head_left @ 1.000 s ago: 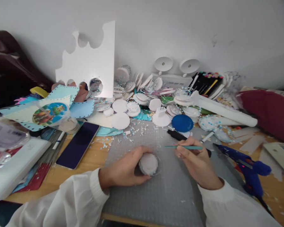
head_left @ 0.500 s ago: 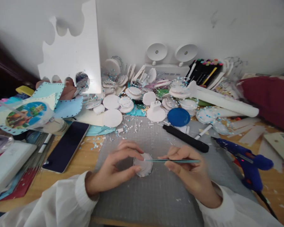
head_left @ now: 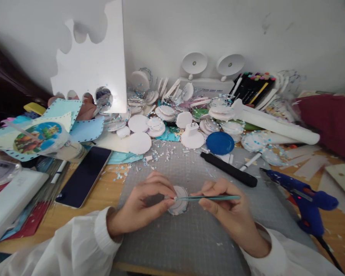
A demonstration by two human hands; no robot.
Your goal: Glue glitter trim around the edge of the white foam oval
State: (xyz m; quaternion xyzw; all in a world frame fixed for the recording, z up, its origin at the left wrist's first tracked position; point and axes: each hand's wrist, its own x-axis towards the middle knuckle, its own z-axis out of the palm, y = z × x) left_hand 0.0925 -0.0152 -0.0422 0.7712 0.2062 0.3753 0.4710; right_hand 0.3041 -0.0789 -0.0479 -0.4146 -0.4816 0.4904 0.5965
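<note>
My left hand [head_left: 145, 203] pinches a small round white disc [head_left: 178, 200] by its left rim, just above the grey cutting mat [head_left: 189, 237]. My right hand [head_left: 228, 209] grips a thin teal tool [head_left: 209, 197] that lies level, its tip touching the disc near my left thumb. Both hands meet at the middle of the mat. Both arms wear white sleeves.
A black pen-like tool [head_left: 230, 170] and a blue glue gun [head_left: 300, 195] lie right of the hands. A dark phone [head_left: 84, 176] rests on the left. Behind the mat are several white discs [head_left: 139, 143], a blue lid [head_left: 220, 142], a white foam board [head_left: 96, 65], markers [head_left: 251, 90] and a white roll [head_left: 278, 128].
My right hand brought the teal tool left until its tip reached the disc. My left hand went from cupping the disc to pinching its rim. The view tilted slightly.
</note>
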